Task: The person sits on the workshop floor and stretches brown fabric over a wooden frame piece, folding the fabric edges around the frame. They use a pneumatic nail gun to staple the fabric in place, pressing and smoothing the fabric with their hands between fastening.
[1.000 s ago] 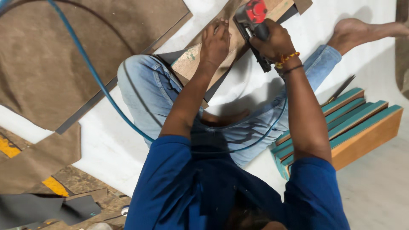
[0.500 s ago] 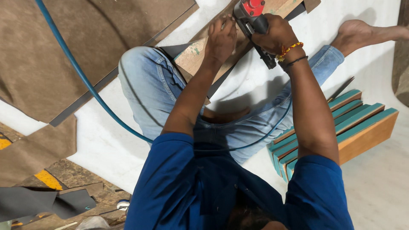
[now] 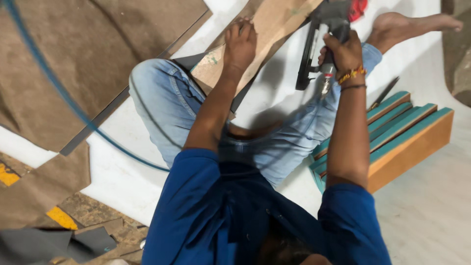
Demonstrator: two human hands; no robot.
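You sit on a big white sheet [image 3: 122, 181] on the floor, with brown boards [image 3: 73, 59] lying to the far left. A light wooden board [image 3: 274, 24] rests across your knee, far from you in the middle. Your left hand [image 3: 239, 43] lies flat on that board, fingers spread, holding nothing. Your right hand [image 3: 341, 51] has a closed grip around the handle of a black nail gun [image 3: 319, 44], just right of the board. Green-edged wood strips [image 3: 397, 132] sit to your right.
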